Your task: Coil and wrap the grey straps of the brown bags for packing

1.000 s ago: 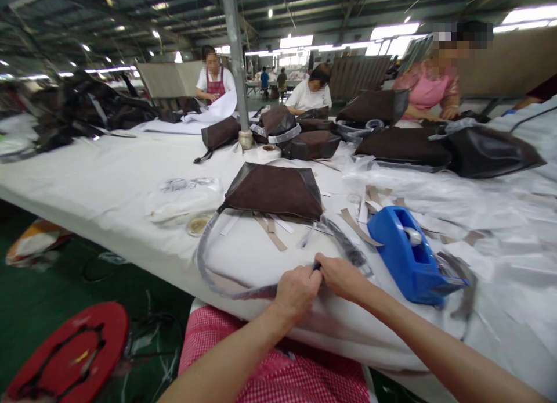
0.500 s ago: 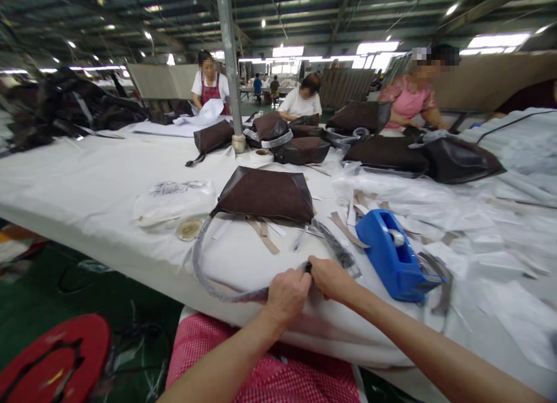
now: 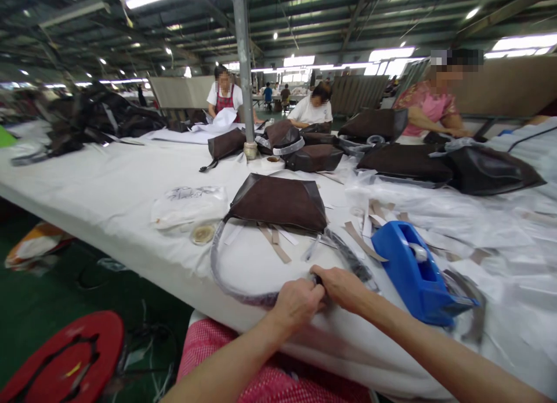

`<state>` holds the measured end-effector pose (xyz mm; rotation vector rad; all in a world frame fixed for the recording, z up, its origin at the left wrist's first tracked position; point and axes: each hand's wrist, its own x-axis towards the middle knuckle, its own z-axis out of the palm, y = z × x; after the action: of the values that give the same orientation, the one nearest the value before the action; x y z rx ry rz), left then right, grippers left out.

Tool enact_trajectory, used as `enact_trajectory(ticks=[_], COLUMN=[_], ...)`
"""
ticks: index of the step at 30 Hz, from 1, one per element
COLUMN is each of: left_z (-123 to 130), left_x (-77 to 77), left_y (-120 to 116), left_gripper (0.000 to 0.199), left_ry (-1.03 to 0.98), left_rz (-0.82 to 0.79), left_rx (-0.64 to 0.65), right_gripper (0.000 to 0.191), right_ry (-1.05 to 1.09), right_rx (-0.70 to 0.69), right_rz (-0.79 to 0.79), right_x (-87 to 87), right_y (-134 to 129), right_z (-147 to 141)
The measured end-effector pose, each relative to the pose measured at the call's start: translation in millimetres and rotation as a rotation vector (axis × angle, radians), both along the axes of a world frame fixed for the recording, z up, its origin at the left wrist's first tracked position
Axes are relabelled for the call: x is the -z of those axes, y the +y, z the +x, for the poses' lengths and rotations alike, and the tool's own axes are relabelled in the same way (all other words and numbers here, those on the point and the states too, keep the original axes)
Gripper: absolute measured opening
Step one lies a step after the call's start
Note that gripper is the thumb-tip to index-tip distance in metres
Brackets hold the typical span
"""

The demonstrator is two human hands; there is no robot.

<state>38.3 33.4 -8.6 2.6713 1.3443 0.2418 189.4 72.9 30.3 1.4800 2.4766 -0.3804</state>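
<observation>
A dark brown handbag (image 3: 281, 201) with black corners lies on the white-covered table in front of me. Its plastic-wrapped strap (image 3: 221, 275) loops toward me at the table's near edge. My left hand (image 3: 298, 301) is closed around the strap, and my right hand (image 3: 337, 284) pinches it right beside the left. A small dark piece of the strap shows between the fingers; its details are hidden. Right of my hands stands a blue tape dispenser (image 3: 404, 269).
Brown and white strips (image 3: 274, 243) lie by the bag. A printed plastic bag (image 3: 191, 205) and a tape roll (image 3: 203, 233) are to the left. More handbags (image 3: 404, 162) lie farther back near a grey post (image 3: 243, 72). Several people work across the table. A red stool (image 3: 65, 356) stands lower left.
The whole view has shifted, so things appear a little farther right and lower. Both hands stay on the strap, with the fingers slightly moved.
</observation>
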Motion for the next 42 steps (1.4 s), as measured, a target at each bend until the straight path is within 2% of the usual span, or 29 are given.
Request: enact_trajectory(ticks=[2, 4, 5, 7, 9, 11, 13, 15, 17, 18, 20, 22, 24, 25, 28, 30, 32, 35, 37, 38, 40, 42], left_z=[-10.4, -15.9, -15.3, -8.4, 0.3, 3.1, -2.6, -12.2, -17.4, -16.6, -9.2, 0.1, 2.8, 0.4, -14.9, -20.5, -16.2, -2.2, -0.4, -3.3, -13.6, -22.0], left_x=[-2.3, -2.6, -1.7, 1.7, 5.1, 5.9, 4.3, 1.8, 0.4, 0.4, 1.5, 2.7, 2.6, 1.9, -0.7, -1.4, -0.9, -0.4, -2.1, -3.5, -6.3, -7.9], left_y=[2.5, 4.4, 4.9, 4.7, 3.2, 2.1, 2.4, 3.8, 4.9, 5.0, 4.1, 2.7, 2.3, 2.8, 5.6, 6.5, 5.2, 1.6, 1.1, 1.7, 3.7, 4.8], left_gripper=[0.030, 0.024, 0.018, 0.010, 0.009, 0.007, 0.017, 0.030, 0.031, 0.027, 0.016, 0.013, 0.014, 0.016, 0.029, 0.024, 0.014, 0.014, 0.012, 0.013, 0.025, 0.029], left_ry=[0.022, 0.048, 0.055, 0.051, 0.028, 0.003, -0.005, 0.010, 0.039, 0.049, 0.050, 0.030, 0.014, 0.012, 0.037, 0.058, 0.064, 0.047, 0.039, 0.039, 0.058, 0.088], left_rz=[0.021, 0.054, 0.070, 0.090, 0.100, 0.093, 0.082, 0.087, 0.098, 0.099, 0.092, 0.087, 0.074, 0.067, 0.074, 0.089, 0.088, 0.075, 0.055, 0.046, 0.045, 0.051], left_rx=[0.086, 0.102, 0.084, 0.002, -0.095, -0.104, -0.039, 0.033, 0.040, 0.022, -0.060, -0.150, -0.150, -0.109, 0.053, 0.076, -0.005, -0.178, -0.154, -0.103, -0.003, 0.020], right_gripper=[0.034, 0.034, 0.035, 0.038, 0.045, 0.049, 0.048, 0.044, 0.041, 0.042, 0.045, 0.051, 0.056, 0.057, 0.053, 0.049, 0.050, 0.050, 0.044, 0.040, 0.033, 0.028], right_ry=[-0.013, -0.023, -0.018, 0.042, 0.124, 0.151, 0.118, 0.091, 0.065, 0.050, 0.064, 0.123, 0.136, 0.121, 0.052, 0.014, 0.016, 0.146, 0.161, 0.129, 0.039, 0.001], right_rx=[-0.137, -0.223, -0.224, -0.126, 0.054, 0.133, 0.043, -0.117, -0.209, -0.210, -0.110, 0.086, 0.172, 0.135, -0.149, -0.250, -0.170, 0.142, 0.190, 0.138, -0.047, -0.169], right_rz=[0.030, 0.024, 0.025, -0.003, -0.112, -0.187, -0.151, -0.064, -0.022, -0.003, -0.022, -0.147, -0.253, -0.245, -0.081, -0.017, -0.006, -0.159, -0.206, -0.166, -0.032, 0.021], right_x=[1.4, 1.4, 1.2, 1.0, 1.3, 1.9, 2.2, 1.6, 0.0, -1.1, -3.1, -4.2, -4.0, -3.6, -3.1, -3.9, -4.7, -3.5, -0.9, 0.4, 2.1, 1.6], right_y=[3.1, 7.0, 8.5, 9.7, 8.7, 7.0, 6.6, 8.2, 11.1, 12.5, 14.4, 14.5, 13.9, 13.9, 16.0, 18.0, 18.5, 14.5, 11.1, 10.3, 11.3, 15.1], right_z=[1.9, 1.8, 1.3, 0.0, 0.0, 1.4, 3.4, 4.1, 2.7, 1.3, -1.7, -3.1, -2.1, -1.1, 0.3, -1.8, -5.4, -8.2, -7.0, -6.2, -5.8, -8.6])
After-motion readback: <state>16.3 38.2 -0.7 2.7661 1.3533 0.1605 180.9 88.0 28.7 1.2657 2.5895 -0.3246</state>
